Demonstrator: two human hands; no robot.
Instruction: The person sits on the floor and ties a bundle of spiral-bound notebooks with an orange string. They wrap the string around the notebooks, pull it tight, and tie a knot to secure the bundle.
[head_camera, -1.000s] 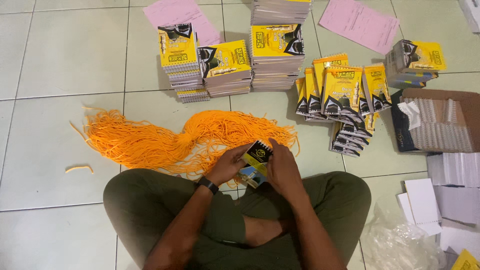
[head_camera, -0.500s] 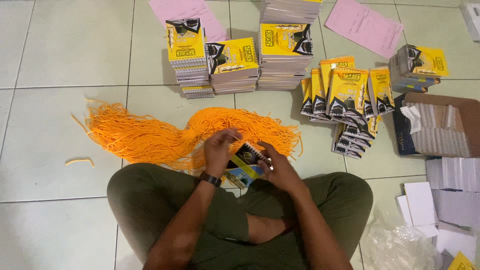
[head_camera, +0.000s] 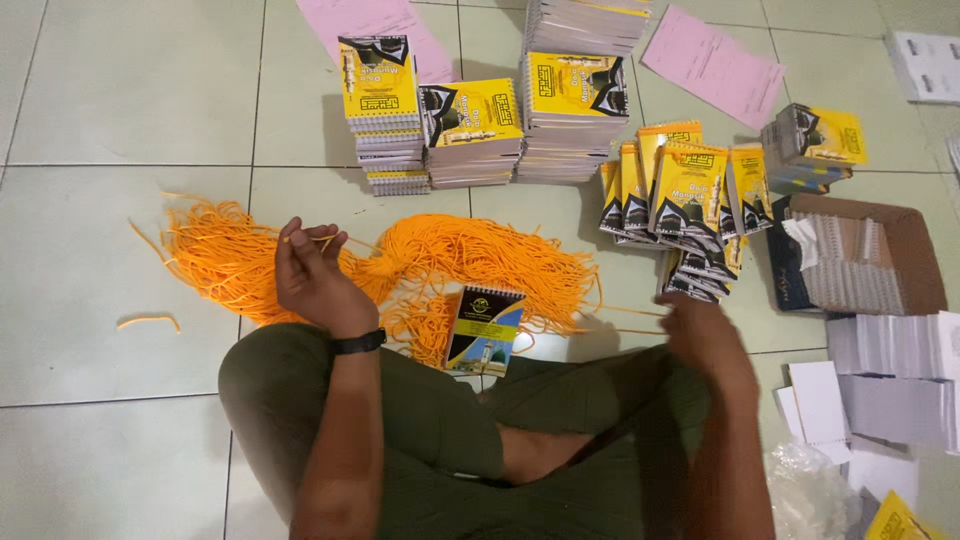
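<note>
Just one notebook (head_camera: 485, 328), both hands (head_camera: 312, 275) (head_camera: 700, 330) stretching one cord (head_camera: 620, 310).

Pink paper sheets (head_camera: 712, 62) lie on the tiled floor (head_camera: 110, 90) beside a brown cardboard box (head_camera: 905, 255)

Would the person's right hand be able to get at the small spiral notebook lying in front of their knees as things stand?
Probably yes. The right hand hangs just right of the small spiral notebook, which lies uncovered on the orange cords; nothing sits between them. The left hand is off pinching a cord.
</note>
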